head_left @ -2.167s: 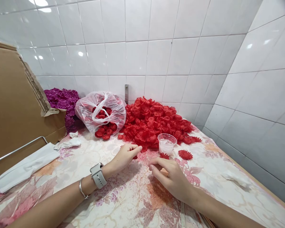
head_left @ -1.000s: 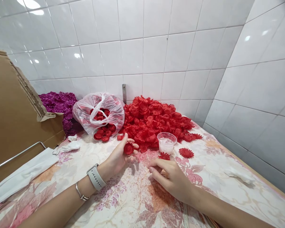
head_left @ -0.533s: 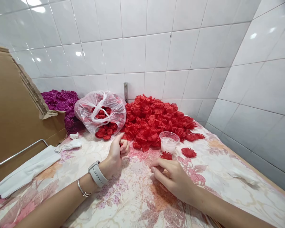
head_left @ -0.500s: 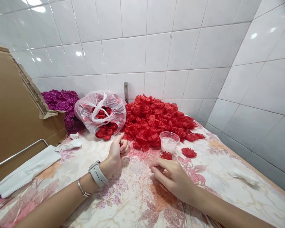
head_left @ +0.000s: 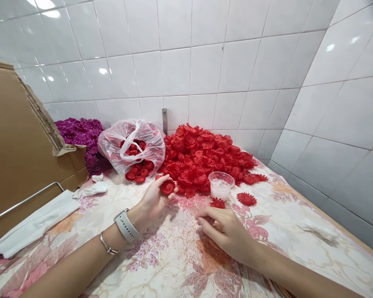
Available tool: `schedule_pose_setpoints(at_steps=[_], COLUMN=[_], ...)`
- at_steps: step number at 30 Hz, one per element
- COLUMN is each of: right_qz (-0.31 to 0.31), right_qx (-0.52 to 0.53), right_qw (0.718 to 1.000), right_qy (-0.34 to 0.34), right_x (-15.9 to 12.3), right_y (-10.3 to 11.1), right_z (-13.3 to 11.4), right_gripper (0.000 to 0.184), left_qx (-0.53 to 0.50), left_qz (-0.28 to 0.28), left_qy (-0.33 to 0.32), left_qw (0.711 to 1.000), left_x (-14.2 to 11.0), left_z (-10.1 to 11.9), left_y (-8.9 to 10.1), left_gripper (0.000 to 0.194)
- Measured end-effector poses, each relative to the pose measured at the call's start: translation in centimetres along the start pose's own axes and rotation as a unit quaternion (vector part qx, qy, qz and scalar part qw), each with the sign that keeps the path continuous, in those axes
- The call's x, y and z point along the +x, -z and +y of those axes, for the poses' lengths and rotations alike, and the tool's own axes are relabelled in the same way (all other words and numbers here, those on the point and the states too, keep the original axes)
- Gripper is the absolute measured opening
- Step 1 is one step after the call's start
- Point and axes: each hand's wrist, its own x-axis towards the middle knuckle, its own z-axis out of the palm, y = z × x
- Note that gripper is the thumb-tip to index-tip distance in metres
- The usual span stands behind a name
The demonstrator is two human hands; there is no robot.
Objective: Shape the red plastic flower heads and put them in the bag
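Observation:
My left hand (head_left: 155, 196), with a watch and a bangle at the wrist, holds a red fabric flower (head_left: 168, 187) between thumb and fingers at the near edge of a big heap of red flowers (head_left: 205, 157). My right hand (head_left: 226, 234) rests on the flowered cloth (head_left: 161, 265), fingers curled over something small and pale that I cannot make out. A clear plastic cup (head_left: 220, 186) with white stuff in it stands just beyond the right hand. Two loose red flowers (head_left: 247, 199) lie beside the cup.
A clear plastic bag (head_left: 132, 145) of red flowers sits left of the heap, and purple flowers (head_left: 82, 134) lie behind it. A cardboard box (head_left: 21, 140) and white paper (head_left: 34, 225) fill the left side. White tiled walls close the back and right.
Half a second ago my left hand was closed in a fist near the heap; now its fingers have opened around a red flower. My right hand has stayed in place.

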Motion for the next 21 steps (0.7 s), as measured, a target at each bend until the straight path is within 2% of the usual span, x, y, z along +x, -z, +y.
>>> schedule_pose_setpoints(at_steps=[5, 7, 10, 16, 18, 21], right_qz=[-0.004, -0.003, -0.002, 0.009, 0.019, 0.053], right_qx=[-0.006, -0.008, -0.010, -0.022, -0.030, -0.058], right_qw=[1.000, 1.000, 1.000, 0.999, 0.999, 0.997], right_qy=[0.004, 0.007, 0.012, 0.026, 0.030, 0.006], right_x=[-0.1, 0.0, 0.0, -0.2, 0.2, 2.1], right_y=[0.1, 0.2, 0.2, -0.2, 0.5, 3.4], right_z=[-0.1, -0.1, 0.0, -0.1, -0.6, -1.3], right_gripper=[0.016, 0.016, 0.015, 0.018, 0.019, 0.024], left_qx=[0.028, 0.041, 0.061, 0.073, 0.075, 0.079], left_qz=[-0.048, -0.049, -0.018, 0.060, 0.060, 0.054], left_qy=[-0.038, -0.048, -0.059, -0.089, -0.073, -0.026], left_qw=[0.998, 0.997, 0.996, 0.992, 0.993, 0.995], left_x=[-0.3, -0.5, -0.5, -0.5, -0.6, -0.7], left_z=[0.3, 0.5, 0.5, 0.2, 0.3, 0.4], left_y=[0.3, 0.3, 0.2, 0.1, 0.0, -0.3], left_gripper=[0.035, 0.043, 0.049, 0.045, 0.044, 0.035])
